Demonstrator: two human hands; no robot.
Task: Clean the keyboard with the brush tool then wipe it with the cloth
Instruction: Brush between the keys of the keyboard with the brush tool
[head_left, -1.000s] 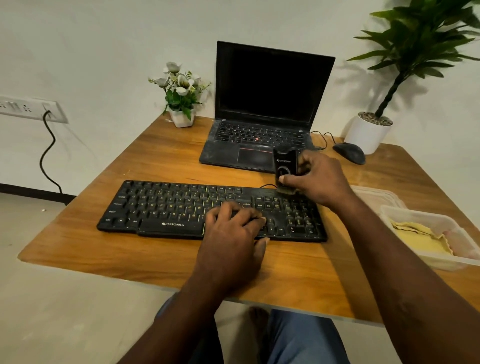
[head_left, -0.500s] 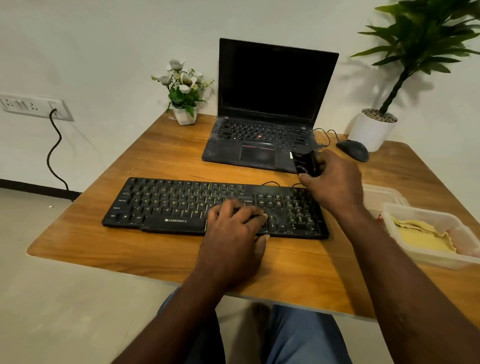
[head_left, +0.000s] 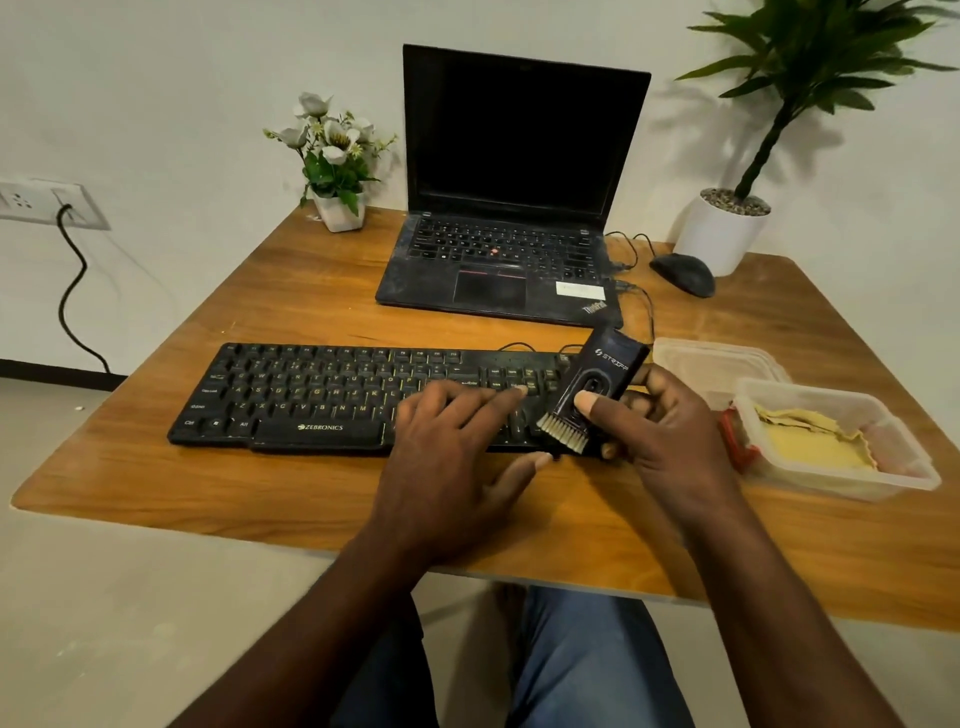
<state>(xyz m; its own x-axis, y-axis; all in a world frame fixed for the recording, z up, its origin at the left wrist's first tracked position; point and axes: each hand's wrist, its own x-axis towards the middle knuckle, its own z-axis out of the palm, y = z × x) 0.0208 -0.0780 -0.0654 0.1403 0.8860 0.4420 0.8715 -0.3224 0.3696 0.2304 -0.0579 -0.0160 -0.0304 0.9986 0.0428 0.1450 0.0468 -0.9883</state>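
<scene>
A black Zebronics keyboard (head_left: 322, 395) lies across the wooden table (head_left: 311, 499). My left hand (head_left: 457, 447) rests flat on its right-middle keys with straight fingers. My right hand (head_left: 660, 431) grips a black brush tool (head_left: 597, 384) over the keyboard's right end, thumb on its face. The tool is tilted, with pale bristles pointing down-left near the number pad. A yellow cloth (head_left: 810, 441) lies in a clear plastic box (head_left: 883, 483) at the right.
An open black laptop (head_left: 514, 208) stands behind the keyboard. A small flower pot (head_left: 337, 213) sits at the back left, a mouse (head_left: 683, 273) and a white plant pot (head_left: 722, 234) at the back right. A box lid (head_left: 711, 364) lies behind the box.
My right hand has swung the brush tool from the keyboard's far right edge down toward its front right, turning the bristles down-left. My left hand has stayed on the keys.
</scene>
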